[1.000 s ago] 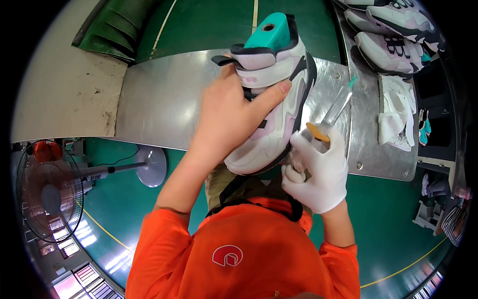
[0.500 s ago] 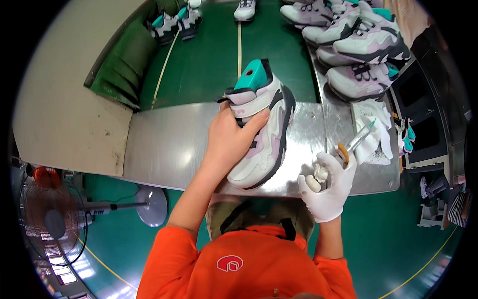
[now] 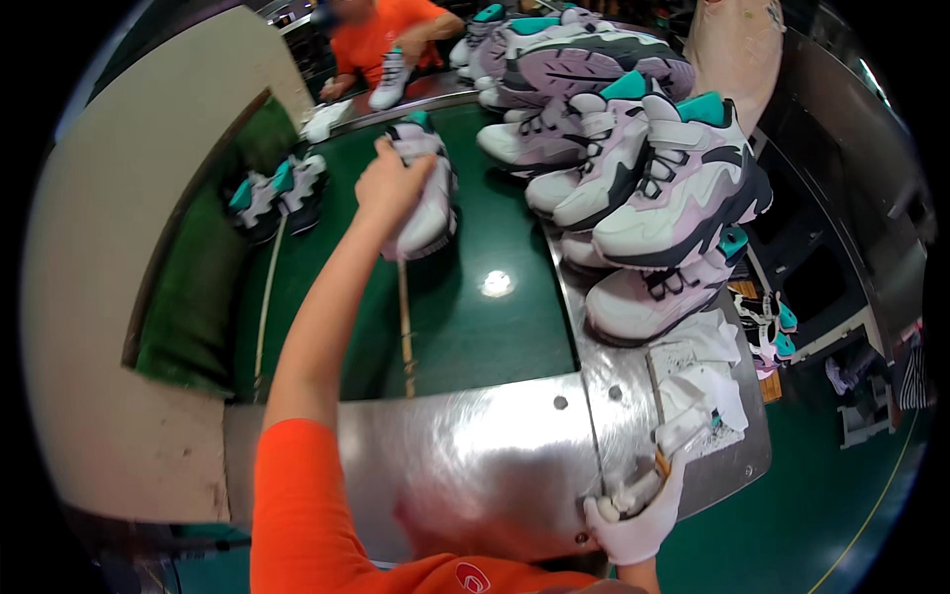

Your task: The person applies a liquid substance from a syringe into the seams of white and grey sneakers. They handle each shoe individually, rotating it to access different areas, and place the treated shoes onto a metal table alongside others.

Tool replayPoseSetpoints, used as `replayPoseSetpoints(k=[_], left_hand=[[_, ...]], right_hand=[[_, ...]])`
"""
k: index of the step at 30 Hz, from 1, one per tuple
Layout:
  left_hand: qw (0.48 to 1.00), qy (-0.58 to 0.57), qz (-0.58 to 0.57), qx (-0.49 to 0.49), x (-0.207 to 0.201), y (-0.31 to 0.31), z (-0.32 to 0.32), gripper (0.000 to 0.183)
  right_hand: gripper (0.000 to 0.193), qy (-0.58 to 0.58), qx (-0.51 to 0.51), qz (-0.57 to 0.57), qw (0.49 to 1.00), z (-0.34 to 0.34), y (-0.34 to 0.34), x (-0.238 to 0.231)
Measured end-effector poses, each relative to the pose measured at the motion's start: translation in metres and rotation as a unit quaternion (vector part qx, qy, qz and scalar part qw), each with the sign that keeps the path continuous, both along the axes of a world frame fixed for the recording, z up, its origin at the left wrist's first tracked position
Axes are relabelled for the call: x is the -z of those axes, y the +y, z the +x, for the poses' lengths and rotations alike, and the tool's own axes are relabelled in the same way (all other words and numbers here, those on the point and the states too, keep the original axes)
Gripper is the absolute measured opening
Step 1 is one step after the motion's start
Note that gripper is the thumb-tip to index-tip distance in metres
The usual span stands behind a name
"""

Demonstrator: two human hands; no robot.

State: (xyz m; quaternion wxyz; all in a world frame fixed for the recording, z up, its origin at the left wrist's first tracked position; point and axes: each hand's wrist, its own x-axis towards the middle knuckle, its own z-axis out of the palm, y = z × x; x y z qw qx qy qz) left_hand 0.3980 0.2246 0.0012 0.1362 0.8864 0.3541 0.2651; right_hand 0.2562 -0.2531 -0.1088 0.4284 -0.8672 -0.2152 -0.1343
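My left hand (image 3: 388, 185) reaches far out over the green conveyor belt (image 3: 475, 327) and grips a white, pink and teal sneaker (image 3: 427, 206) that rests on the belt. My right hand (image 3: 633, 523), in a white glove, stays close to my body at the edge of the shiny metal table (image 3: 475, 465). It holds a small brush (image 3: 661, 463) whose tip points up toward a white rag (image 3: 701, 388).
A pile of matching sneakers (image 3: 661, 198) crowds the right side of the belt and table. Another pair (image 3: 272, 193) lies at the belt's left edge. A person in an orange shirt (image 3: 388, 40) works on a shoe at the far end.
My left hand has carried the sneaker from in front of my chest out onto the green belt. My right hand with the brush has dropped to the table edge.
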Motion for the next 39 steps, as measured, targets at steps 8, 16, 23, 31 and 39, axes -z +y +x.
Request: replayPoseSetpoints(k=[8,16,23,31,39], left_hand=[[0.958,0.14,0.245,-0.057,0.107,0.002,0.078,0.068],[0.391,0.008,-0.856,0.339,0.048,-0.178,0.014,0.083],[0.347,-0.317,-0.837,0.28,0.017,-0.249,0.017,0.053],[0.628,-0.435,-0.623,0.169,0.013,-0.256,-0.25,0.059],[0.545,-0.447,-0.708,-0.035,0.097,-0.329,-0.36,0.056]], right_hand=[[0.103,0.175,0.022,0.077,0.981,0.006,-0.009,-0.002],[0.102,0.279,-0.044,0.256,0.925,0.009,0.009,-0.022],[0.103,0.308,-0.132,0.348,0.875,0.025,0.002,0.016],[0.1,0.102,-0.049,0.06,0.992,0.011,-0.019,-0.018],[0.089,0.333,-0.172,0.247,0.894,-0.01,-0.033,0.002]])
